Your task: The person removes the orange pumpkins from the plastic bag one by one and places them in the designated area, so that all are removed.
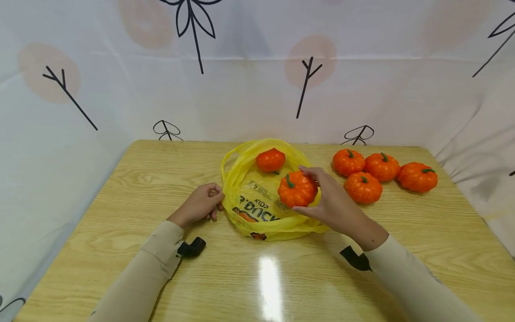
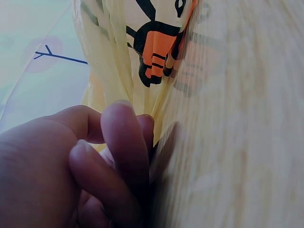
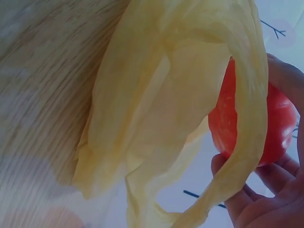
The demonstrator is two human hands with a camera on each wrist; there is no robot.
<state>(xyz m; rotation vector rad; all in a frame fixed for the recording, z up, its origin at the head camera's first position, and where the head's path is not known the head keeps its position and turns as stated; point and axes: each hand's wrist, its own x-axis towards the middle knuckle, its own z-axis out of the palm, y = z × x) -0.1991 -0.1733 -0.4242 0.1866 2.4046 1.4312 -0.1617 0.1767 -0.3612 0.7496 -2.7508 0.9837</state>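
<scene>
I see a wood-grained worktop (image 1: 149,179), with a white sheet (image 1: 249,103) standing behind its far edge and running along its left and right edges. Black twig drawings (image 1: 306,83) and peach blotches (image 1: 48,74) pattern that sheet. I make out one small leaf print (image 1: 166,129) by the far left corner. Glare (image 1: 269,286) streaks the near middle.

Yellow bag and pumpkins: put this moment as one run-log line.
right hand: holds pumpkin over bag | left hand: pinches bag edge | in bag: another pumpkin | table, right of bag: four pumpkins
</scene>
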